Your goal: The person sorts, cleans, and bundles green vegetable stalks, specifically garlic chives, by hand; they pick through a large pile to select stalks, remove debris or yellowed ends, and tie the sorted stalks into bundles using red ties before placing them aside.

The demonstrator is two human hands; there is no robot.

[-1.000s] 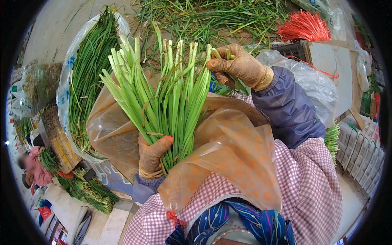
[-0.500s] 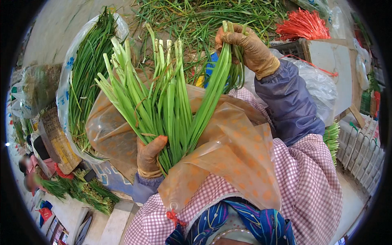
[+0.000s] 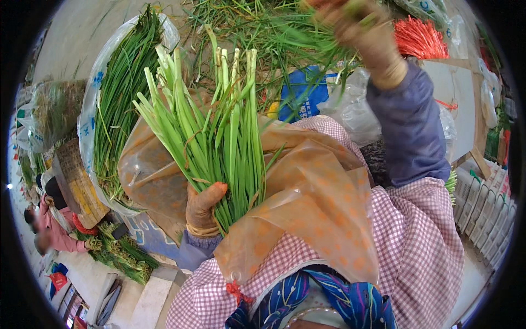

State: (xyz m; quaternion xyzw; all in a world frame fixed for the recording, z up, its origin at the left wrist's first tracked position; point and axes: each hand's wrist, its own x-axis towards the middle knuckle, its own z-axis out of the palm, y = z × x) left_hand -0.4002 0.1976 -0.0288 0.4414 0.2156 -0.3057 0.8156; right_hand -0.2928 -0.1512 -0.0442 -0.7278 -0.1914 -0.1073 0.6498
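Observation:
My left hand [image 3: 204, 210], in a stained brownish glove, grips a bunch of garlic chives [image 3: 219, 131] low on its leaves. The pale cut ends fan upward and away from me. The bunch rests over a translucent apron with orange spots [image 3: 307, 203] on my lap. My right hand [image 3: 364, 30], gloved too, is raised at the upper right, apart from the bunch. Motion smears its fingers, so whether they hold anything is unclear. Blurred green leaves [image 3: 307, 46] show just beside and below it, over the heap of loose leaves.
Loose green leaves [image 3: 235, 22] litter the ground ahead. On the left lies a plastic-lined pile of long chives [image 3: 123, 104]. Red ties [image 3: 421, 37] sit at the upper right near a pale board [image 3: 452, 104]. Another person [image 3: 57, 222] handles bundles [image 3: 120, 252] at lower left.
My right hand has moved up and away to the right, pulling clear of the bunch; the long stalks it held there have left it. My left hand keeps its grip, nearly still.

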